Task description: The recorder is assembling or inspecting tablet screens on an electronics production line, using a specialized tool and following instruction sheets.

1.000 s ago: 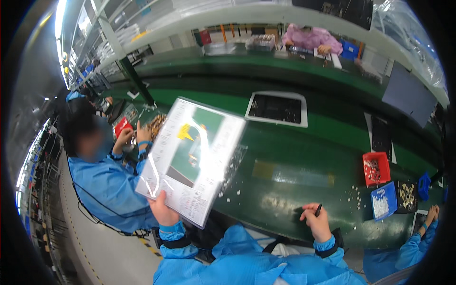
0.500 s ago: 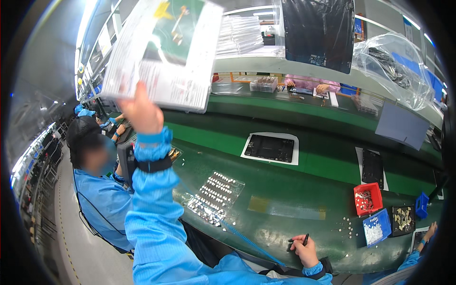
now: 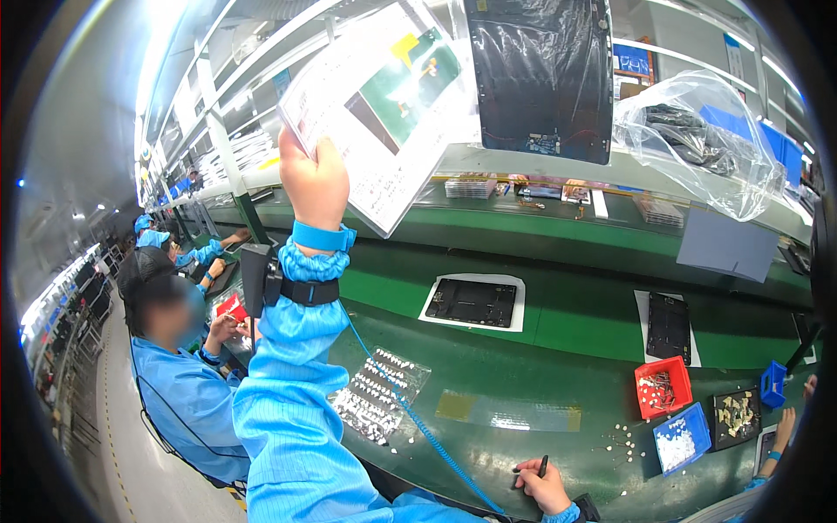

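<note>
My left hand [image 3: 316, 185] is raised high at the upper left. It is closed on the lower left edge of a printed sheet [image 3: 353, 144] in a glossy clear cover, with a picture of a green board on it. The sheet tilts in front of the shelf. Low at the right, my right hand [image 3: 545, 490] is closed around a thin black pen-like tool [image 3: 544, 465], just over the green bench [image 3: 488, 449]. Left of that hand, a clear sheet with rows of small white pieces [image 3: 377, 392] lies on the bench.
A red bin [image 3: 663, 388], a blue bin [image 3: 683, 438] and a black tray [image 3: 737, 417] hold small parts at the right. Black panels [image 3: 472, 302] lie on white sheets farther back. A blue coiled cord [image 3: 427, 429] crosses the bench. A co-worker [image 3: 179, 375] sits at left.
My left hand has moved right with the printed sheet, which has turned and tilted. The whole view has shifted a little. My right hand still holds the black tool.
</note>
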A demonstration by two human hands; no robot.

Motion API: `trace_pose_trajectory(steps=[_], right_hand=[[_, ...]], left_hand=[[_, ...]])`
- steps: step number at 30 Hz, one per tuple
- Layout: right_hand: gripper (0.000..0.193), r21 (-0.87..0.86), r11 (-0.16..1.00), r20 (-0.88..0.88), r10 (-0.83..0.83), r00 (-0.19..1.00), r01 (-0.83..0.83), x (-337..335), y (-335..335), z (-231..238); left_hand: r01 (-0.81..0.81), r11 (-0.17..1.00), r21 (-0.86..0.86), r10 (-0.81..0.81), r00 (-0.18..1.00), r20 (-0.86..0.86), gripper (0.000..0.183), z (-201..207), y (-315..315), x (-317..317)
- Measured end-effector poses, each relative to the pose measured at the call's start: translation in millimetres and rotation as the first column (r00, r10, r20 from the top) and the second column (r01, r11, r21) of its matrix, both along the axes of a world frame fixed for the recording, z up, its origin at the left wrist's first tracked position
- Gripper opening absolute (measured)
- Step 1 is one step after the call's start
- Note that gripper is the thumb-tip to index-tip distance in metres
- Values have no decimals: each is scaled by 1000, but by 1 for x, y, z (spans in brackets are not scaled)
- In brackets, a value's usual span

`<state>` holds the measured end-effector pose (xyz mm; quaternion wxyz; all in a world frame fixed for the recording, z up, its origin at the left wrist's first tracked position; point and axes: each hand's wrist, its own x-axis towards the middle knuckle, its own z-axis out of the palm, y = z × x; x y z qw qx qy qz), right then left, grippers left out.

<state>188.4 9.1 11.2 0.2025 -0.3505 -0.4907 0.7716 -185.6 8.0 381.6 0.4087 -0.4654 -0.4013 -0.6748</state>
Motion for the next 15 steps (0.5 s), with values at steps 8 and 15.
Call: trace_pose_trajectory(steps=[8, 15], right_hand=[[14, 145, 989, -60, 42, 997, -32, 2, -1, -14], [14, 116, 992, -61, 64, 996, -57, 6, -1, -12]], left_hand=[[-444, 889, -112, 434, 895, -103, 44, 54, 49, -18], [-525, 829, -196, 546, 835, 74, 54, 83, 115, -37]])
